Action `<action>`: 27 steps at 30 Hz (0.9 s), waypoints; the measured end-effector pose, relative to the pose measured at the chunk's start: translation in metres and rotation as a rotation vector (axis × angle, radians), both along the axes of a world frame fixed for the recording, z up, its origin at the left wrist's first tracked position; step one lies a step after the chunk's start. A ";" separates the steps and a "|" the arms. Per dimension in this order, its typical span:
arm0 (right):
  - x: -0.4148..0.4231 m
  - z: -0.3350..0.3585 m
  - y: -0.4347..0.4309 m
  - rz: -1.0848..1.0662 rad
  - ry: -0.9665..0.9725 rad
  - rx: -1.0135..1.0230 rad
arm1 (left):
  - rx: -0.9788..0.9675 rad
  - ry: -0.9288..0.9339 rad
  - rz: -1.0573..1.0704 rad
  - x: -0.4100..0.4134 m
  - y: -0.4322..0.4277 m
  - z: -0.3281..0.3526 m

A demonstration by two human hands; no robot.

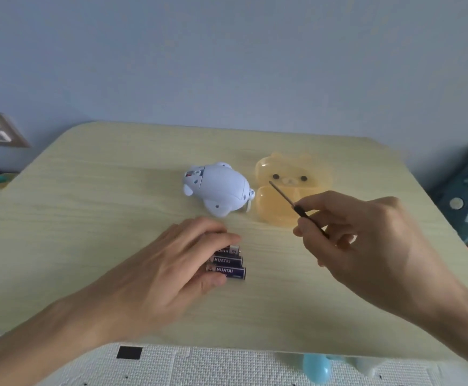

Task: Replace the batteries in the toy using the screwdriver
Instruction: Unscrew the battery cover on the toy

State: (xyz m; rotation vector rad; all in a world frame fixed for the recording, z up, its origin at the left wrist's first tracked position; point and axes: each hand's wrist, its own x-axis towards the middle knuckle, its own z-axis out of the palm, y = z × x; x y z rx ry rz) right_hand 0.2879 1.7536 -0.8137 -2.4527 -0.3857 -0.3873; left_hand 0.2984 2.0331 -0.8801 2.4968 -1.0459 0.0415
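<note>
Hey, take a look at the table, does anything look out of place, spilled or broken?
Nothing spilled or visibly broken. The pale blue toy lies flipped over, apparently underside up, which suits the battery job. The batteries sit neatly side by side under the left hand; the right hand holds the screwdriver in the air.

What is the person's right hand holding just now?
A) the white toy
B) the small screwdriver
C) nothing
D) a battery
B: the right hand pinches the thin screwdriver in the air, tip toward the white toy, while the left hand rests on the batteries.
</note>
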 end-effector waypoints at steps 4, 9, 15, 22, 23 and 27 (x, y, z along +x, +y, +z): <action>0.008 0.007 0.000 -0.004 0.052 0.044 | -0.214 -0.096 0.079 0.015 0.002 0.028; 0.031 0.016 0.001 0.023 0.145 0.055 | -0.106 0.318 0.279 0.096 0.016 0.058; 0.039 0.017 0.007 0.042 0.167 0.077 | -0.243 0.586 0.256 0.118 0.009 0.029; 0.023 0.027 0.007 0.074 0.096 0.286 | -0.513 0.478 0.267 0.098 0.015 0.032; 0.018 0.033 0.007 0.089 0.059 0.285 | -0.530 0.445 0.259 0.090 0.016 0.039; -0.007 0.049 0.011 0.107 0.019 0.261 | -0.562 0.360 0.205 0.040 0.009 0.068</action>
